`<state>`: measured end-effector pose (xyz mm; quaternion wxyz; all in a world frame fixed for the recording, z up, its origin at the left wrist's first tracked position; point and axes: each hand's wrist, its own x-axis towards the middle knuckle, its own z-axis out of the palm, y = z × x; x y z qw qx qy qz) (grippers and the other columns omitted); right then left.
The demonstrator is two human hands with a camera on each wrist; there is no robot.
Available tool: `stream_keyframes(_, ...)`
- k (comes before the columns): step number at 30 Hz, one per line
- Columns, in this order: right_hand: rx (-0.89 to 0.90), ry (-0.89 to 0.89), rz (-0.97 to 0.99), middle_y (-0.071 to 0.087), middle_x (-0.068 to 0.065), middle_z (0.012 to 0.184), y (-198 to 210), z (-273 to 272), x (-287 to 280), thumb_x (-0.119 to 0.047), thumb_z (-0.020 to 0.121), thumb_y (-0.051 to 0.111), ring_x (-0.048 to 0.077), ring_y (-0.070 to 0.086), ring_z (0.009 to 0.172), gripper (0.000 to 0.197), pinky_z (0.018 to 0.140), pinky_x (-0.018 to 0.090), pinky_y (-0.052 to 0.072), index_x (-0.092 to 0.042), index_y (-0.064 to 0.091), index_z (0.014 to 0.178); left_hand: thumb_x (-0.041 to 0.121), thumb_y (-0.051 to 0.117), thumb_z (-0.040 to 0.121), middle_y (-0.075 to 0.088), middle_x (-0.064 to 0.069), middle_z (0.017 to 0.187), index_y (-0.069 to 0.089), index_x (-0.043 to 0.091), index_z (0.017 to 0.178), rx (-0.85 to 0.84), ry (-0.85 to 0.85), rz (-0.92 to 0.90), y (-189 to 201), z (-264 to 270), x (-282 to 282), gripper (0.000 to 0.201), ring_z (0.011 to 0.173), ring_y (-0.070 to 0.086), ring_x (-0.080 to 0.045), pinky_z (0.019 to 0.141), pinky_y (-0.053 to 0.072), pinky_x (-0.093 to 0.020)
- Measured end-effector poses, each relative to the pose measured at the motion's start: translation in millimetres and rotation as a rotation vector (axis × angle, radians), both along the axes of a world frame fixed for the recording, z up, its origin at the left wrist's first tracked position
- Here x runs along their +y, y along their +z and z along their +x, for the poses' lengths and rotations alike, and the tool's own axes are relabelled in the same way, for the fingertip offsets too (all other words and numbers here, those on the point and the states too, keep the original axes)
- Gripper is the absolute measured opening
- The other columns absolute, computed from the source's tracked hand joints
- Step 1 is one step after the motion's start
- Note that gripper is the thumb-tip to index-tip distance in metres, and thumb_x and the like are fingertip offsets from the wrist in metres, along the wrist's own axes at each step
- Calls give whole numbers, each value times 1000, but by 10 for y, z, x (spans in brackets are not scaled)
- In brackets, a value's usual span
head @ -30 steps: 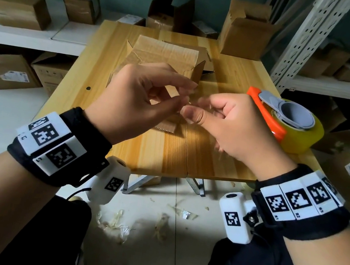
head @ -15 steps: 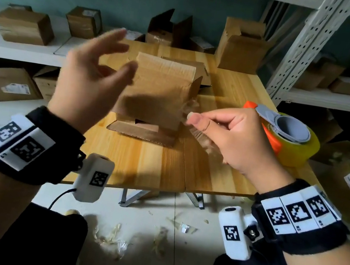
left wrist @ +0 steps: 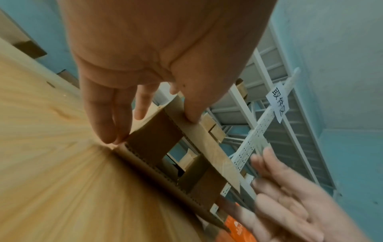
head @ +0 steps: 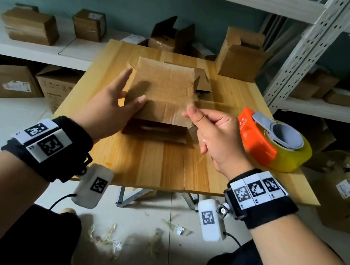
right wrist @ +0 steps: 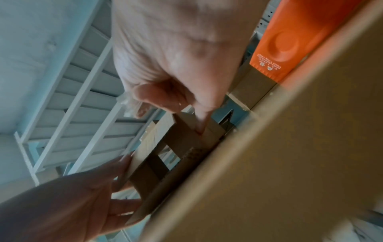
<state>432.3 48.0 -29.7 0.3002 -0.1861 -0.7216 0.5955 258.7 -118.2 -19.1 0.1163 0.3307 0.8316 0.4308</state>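
Observation:
A brown cardboard box lies on its side in the middle of the wooden table, its open flaps facing me. My left hand is spread at the box's left corner with straight fingers. In the left wrist view its thumb touches the box's top panel. My right hand hovers at the box's front right corner with curled fingers, and thumb and forefinger pinch a crumpled scrap of clear tape. An orange tape dispenser with a yellow roll lies just right of that hand.
A taller carton stands at the table's back right corner. White shelves with several cartons run behind, and a perforated rack upright rises at the right. Tape scraps litter the floor by my knees.
The hands were pinched together in front of the box. The left let go, lifted away open, and has come down onto the box's left corner. The right stays pinching the tape scrap.

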Motion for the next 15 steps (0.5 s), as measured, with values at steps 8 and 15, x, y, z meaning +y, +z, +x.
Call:
stream_keyframes(8,91,-3,-260,62,-15,51,274,195,-4,-34,91,68,10,33,38,29,111,85,18,-7,73,98,12,58,107,60,9,146,69,28,137,389,-191,188,107,34,-128,36,116,70,-22,94,61,-38)
stream_keyframes(15,70,109,-435,45,0,47,473,372,109,-38,86,68,7,30,34,27,99,50,58,-12,75,90,19,69,101,75,11,120,77,27,124,498,-74,426,255,137,-198,25,81,74,-3,78,64,-38)
